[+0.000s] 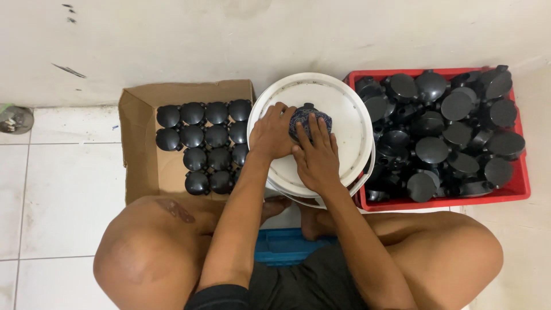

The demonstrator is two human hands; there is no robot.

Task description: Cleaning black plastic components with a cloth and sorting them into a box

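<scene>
1. Round black part point(310, 117) sat at frame centre on a white bucket lid point(344, 97).
2. Left hand point(272, 133) and right hand point(315, 158) both closed around it.
3. Cardboard box point(140, 166) lay left, red crate point(516, 186) right.

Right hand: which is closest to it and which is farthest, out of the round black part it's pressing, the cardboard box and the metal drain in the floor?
From the right hand:
1. Round black part: under its fingers, on the white bucket lid, with the left hand on it too.
2. Cardboard box: to the left, holding neat rows of black parts.
3. Metal drain: far left edge, in the floor.
</scene>
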